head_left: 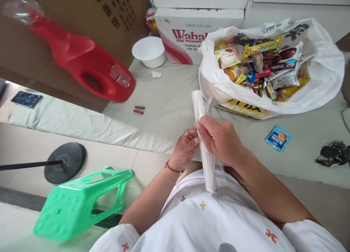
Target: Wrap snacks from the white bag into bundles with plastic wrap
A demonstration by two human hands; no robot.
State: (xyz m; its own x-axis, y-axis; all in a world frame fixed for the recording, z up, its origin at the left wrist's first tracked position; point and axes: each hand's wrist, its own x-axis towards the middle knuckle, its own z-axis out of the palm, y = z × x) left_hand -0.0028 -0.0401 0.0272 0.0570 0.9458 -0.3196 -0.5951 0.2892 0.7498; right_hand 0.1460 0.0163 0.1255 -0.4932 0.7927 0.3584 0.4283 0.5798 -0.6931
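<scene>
A long white roll, which looks like thin plastic, stands slanted between my hands, its lower end against my white shirt. My left hand has its fingers closed on the roll's left side. From the right, my right hand pinches the roll near its upper part, with a wisp of clear film beside it. Just beyond my right hand is a large white plastic bag, wide open and filled with packaged snacks. One small blue packet lies to the right of my right hand.
A red jug leans at the left near a white tub and a Wahaha carton. Two small brown strips lie on the cloth. Below left are a green stool and a round black base. Dark cables lie right.
</scene>
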